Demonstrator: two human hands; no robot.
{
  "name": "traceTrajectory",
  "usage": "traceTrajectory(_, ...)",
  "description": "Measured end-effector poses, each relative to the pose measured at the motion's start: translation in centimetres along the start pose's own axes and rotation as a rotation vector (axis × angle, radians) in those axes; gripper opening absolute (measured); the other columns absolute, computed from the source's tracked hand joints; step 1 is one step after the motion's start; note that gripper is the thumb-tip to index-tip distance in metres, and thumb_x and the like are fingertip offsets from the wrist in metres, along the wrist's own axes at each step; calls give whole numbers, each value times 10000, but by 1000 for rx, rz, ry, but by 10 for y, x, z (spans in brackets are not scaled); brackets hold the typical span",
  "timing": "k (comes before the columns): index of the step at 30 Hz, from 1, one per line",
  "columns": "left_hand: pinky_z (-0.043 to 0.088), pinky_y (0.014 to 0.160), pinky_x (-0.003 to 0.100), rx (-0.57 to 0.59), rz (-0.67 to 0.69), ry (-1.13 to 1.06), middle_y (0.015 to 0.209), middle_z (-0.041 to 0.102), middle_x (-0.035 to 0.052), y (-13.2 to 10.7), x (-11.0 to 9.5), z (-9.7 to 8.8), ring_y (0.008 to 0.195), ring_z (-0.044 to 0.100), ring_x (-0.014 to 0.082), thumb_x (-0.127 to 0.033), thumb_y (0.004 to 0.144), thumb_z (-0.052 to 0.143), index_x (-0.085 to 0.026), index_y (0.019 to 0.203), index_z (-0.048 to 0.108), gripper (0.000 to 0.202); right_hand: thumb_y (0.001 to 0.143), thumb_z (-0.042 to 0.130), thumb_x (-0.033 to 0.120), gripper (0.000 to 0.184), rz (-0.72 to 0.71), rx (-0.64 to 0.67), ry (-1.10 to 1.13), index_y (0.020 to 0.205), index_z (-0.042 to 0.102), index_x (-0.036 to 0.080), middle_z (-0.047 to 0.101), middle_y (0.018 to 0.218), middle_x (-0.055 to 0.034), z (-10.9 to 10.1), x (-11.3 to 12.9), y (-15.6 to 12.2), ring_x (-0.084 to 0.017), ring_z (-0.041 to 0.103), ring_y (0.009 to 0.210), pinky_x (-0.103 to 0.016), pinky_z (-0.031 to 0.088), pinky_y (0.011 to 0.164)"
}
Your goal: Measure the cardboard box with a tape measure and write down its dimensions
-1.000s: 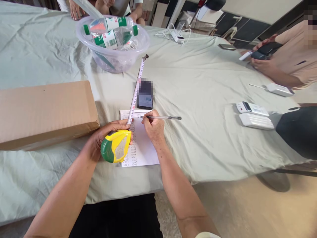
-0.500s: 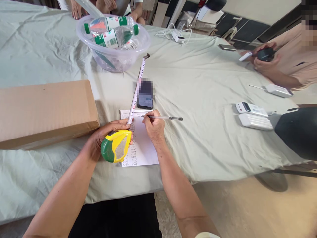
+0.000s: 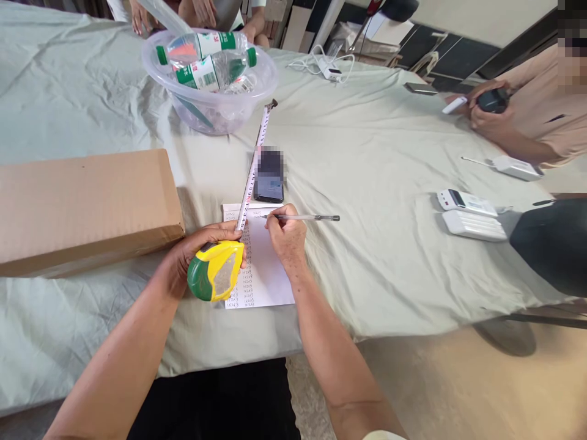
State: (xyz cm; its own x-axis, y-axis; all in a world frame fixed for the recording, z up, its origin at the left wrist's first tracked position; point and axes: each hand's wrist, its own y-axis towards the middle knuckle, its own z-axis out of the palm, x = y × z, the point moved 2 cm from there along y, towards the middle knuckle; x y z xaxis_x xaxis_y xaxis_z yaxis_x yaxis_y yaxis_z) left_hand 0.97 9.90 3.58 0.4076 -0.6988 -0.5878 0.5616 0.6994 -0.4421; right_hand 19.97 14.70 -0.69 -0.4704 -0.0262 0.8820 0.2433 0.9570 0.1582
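Note:
My left hand (image 3: 197,247) is closed around a yellow and green tape measure (image 3: 216,270). Its white blade is pulled out and slants away over the paper, past the left side of a dark phone (image 3: 269,183), with the hooked end near a plastic basin. In my right hand (image 3: 287,235), a clear pen (image 3: 309,217) is pinched, its tip at the upper part of a white sheet of paper (image 3: 266,278). Handwritten rows reading like "1x2x3" fill the sheet's left columns. The blade and my left hand cover part of the writing.
To the left lies a cardboard box (image 3: 87,211). A clear basin (image 3: 206,116) holds several green-capped bottles. White devices (image 3: 472,223) and a black rounded object (image 3: 550,244) are at right. A person on the right holds a black object (image 3: 492,100); another person's hands show at the far edge.
The pen has shifted very slightly in my right hand's writing position on the paper. My left hand and the tape measure look nearly unmoved.

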Motion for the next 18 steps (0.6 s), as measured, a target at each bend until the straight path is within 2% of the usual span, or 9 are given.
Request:
traceTrajectory(6,533,618,276,21,-5,18,812,706,96,2,-1,0,710,677,194,-287,874,680,-154,1051,700,223,740,529,286,56,-5,12,15,734,549,234,622,594,30,-1,1,0,-158,578,558,-285,428,600)
traceTrajectory(12,536,624,269,21,-3,19,806,717,92,1,-3,5,698,684,190,-261,854,694,-145,1051,713,230,736,566,296,72,84,-44,254,746,549,227,627,580,42,-5,-7,4,-129,527,527,-254,410,555)
traceTrajectory(15,536,617,267,13,-6,13,790,719,86,1,-4,6,688,688,192,-260,847,700,-151,1085,712,262,752,585,318,106,110,-61,322,769,537,225,620,583,51,-4,-11,7,-110,471,494,-246,392,528)
traceTrajectory(18,538,617,270,8,-12,5,789,720,80,1,-3,6,682,690,194,-262,847,699,-165,1150,701,319,770,595,344,142,103,-70,365,826,546,223,617,601,53,-4,-10,8,-105,473,493,-241,392,518)
